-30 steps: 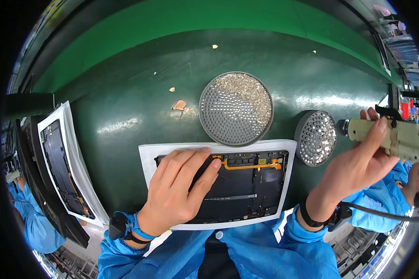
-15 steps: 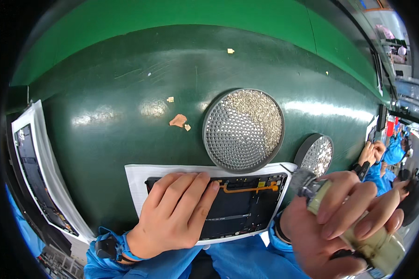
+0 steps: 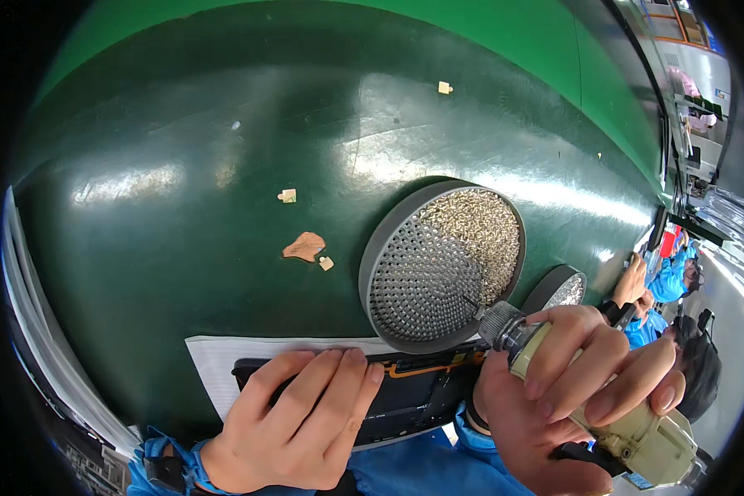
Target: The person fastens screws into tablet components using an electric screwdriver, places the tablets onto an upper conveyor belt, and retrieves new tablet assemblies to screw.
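Note:
My right hand (image 3: pixel 554 397) is wrapped round a pale yellow-green electric screwdriver (image 3: pixel 657 442) with a clear collar at its front. The thin bit reaches over the rim of a round grey tray (image 3: pixel 372 269), its tip among the holes near small metal screws (image 3: pixel 484 231). Whether a screw sits on the tip is too small to tell. Stretched across a black tablet-like device (image 3: pixel 405 407), my left hand (image 3: pixel 298 422) rests with its fingertips at the far edge. An orange flex cable (image 3: pixel 417 369) shows inside the device. White sheeting (image 3: pixel 211 368) lies beneath it.
A smaller round tray (image 3: pixel 554 285) of screws stands right of the big one. Small yellowish tabs (image 3: pixel 287 196) and a brown scrap (image 3: pixel 305 245) lie on the green bench (image 3: pixel 182 273). White-edged sheets (image 3: pixel 50 331) stand at left. Co-workers in blue sleeves (image 3: pixel 670 281) sit at right.
My right hand has brought the screwdriver left, so its bit now points into the big tray. My left hand stays on the device. The whole view has shifted a little.

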Motion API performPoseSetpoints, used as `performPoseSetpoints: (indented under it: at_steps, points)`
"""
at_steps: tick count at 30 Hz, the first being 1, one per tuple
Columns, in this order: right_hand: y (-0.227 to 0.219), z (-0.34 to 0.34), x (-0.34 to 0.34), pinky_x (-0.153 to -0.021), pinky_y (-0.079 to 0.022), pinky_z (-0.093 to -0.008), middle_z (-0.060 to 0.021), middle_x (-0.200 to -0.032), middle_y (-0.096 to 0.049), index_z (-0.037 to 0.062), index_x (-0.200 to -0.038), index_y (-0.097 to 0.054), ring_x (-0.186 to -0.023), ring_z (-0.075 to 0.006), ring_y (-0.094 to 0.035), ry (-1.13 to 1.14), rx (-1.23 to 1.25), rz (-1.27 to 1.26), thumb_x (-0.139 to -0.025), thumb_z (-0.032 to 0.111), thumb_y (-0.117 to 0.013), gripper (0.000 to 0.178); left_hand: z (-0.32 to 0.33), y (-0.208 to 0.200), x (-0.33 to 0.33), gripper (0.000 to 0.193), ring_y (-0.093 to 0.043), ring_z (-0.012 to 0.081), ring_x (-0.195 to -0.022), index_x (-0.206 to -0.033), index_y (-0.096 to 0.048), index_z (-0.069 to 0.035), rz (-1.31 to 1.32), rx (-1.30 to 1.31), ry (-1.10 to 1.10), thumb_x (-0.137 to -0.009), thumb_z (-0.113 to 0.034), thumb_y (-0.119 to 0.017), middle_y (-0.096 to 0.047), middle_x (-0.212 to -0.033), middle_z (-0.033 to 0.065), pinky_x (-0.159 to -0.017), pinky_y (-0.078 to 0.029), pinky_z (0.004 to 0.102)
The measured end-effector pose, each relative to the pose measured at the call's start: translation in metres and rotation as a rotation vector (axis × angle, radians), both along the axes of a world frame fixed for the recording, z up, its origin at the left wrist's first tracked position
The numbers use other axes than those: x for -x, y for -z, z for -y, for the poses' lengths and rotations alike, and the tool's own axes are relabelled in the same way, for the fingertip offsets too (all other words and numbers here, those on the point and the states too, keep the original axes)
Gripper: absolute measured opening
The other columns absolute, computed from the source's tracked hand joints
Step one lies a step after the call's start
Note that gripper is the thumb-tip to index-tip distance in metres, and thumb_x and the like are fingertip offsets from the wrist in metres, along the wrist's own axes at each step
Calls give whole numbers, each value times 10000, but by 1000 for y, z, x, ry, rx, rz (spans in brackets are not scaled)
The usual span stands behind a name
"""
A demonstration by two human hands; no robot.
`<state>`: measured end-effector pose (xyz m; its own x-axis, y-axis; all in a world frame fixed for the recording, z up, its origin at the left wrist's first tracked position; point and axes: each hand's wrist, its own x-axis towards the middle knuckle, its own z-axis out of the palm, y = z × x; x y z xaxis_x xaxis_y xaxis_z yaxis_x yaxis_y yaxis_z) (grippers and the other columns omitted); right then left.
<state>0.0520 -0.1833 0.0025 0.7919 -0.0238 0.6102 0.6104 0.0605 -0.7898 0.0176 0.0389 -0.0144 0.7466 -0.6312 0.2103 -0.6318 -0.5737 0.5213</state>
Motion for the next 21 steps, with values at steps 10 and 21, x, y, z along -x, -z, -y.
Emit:
performPoseSetpoints:
  at_steps: [10,21]
  points:
    - [-2,-3,2,-500,-429,-318,-58,-1055,-480,57,-1493,-369,-662,-154,-505,24,62,-30,-1047,407,-662,639,-1,0,2,369,-641,272,-1056,-1092,-814,-34,-5,1,14,-743,-142,-759,-707,-1147,117,-865,-550,414]
    - [-3,-2,-2,-505,-438,-324,-65,-1038,-478,65,-1477,-367,-667,-157,-506,1,43,-21,-1066,384,-635,585,2,-3,0,372,-652,271,-1037,-1079,-818,-23,-5,18,-12,-733,-141,-753,-716,-1122,121,-863,-558,411]
